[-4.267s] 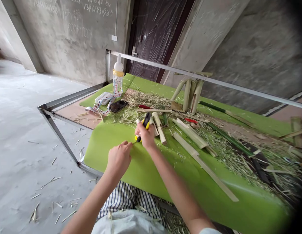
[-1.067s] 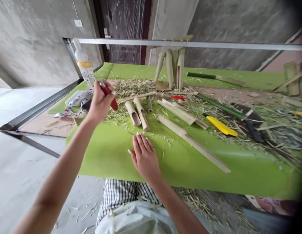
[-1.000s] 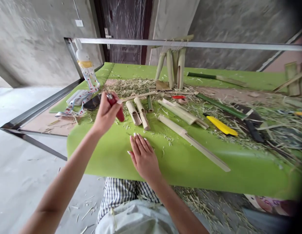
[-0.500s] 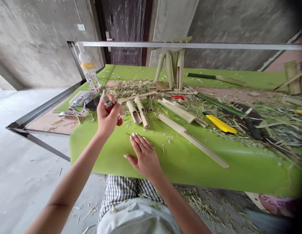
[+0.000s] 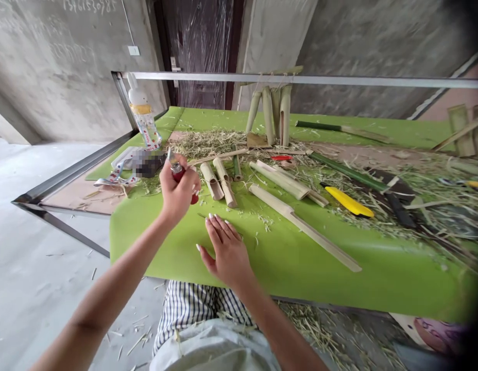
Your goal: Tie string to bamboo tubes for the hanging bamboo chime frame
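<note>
Two grips in head view, both over the green mat on the tabletop. L grip is closed round a small red-handled tool, kind unclear, maybe a folding knife, w/ a short metal tip poking up past the fingers. Tool is held up off the mat, touching no bamboo. R grip is open, fingers spread, holding nothing; can't tell if fingertips touch the mat or sit just above it.

Step in hand looks like handling the tool itself, no cut under way. Nearest work pieces are two short bamboo tube sections, just right of L grip, so any move there calls for only a short reach. Thin green bamboo stick lies just past them; long split bamboo strip lies right of R grip. Further right, a yellow tool handle sits by loose bamboo shavings.

Open green room lies btwn both grips and the mat's near edge. Far left, a rabbit-topped bottle and printed ribbon crowd the corner by the steel frame rail.
</note>
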